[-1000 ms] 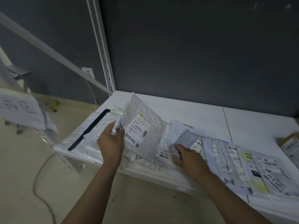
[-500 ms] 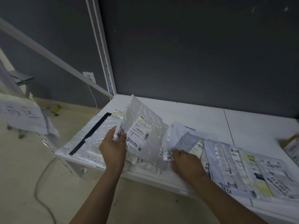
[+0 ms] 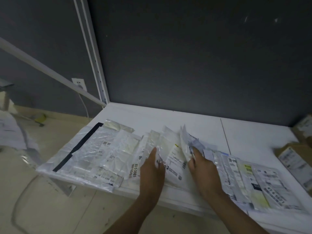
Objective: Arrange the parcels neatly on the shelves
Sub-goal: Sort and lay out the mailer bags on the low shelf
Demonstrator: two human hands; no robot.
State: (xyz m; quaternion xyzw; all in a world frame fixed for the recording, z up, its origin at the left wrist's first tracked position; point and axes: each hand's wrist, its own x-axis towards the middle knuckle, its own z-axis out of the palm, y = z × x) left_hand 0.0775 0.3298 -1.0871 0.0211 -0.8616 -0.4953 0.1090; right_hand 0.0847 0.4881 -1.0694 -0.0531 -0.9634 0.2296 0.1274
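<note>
A row of flat plastic mailer parcels lies overlapping along the front of the white shelf (image 3: 244, 132). My left hand (image 3: 152, 171) holds the left edge of a clear parcel with a white label (image 3: 175, 157), thumb on top, and the parcel lies low on the row. My right hand (image 3: 202, 171) is just right of it, with fingers on a crumpled grey parcel (image 3: 196, 144) that stands up slightly. More labelled mailers (image 3: 253, 179) fan out to the right. A large clear bag with a black strip (image 3: 81, 149) lies at the left end and overhangs the edge.
Brown cardboard boxes (image 3: 293, 159) stand at the shelf's right end. The white shelf upright (image 3: 94, 65) rises at the back left, in front of a dark wall. A socket (image 3: 78, 83) with a cable and loose papers (image 3: 10, 132) lie left of the shelf above the floor.
The clear labelled parcel, held up and tilted before, has come down flat onto the row. Both hands have shifted right along the shelf, and the view has moved closer.
</note>
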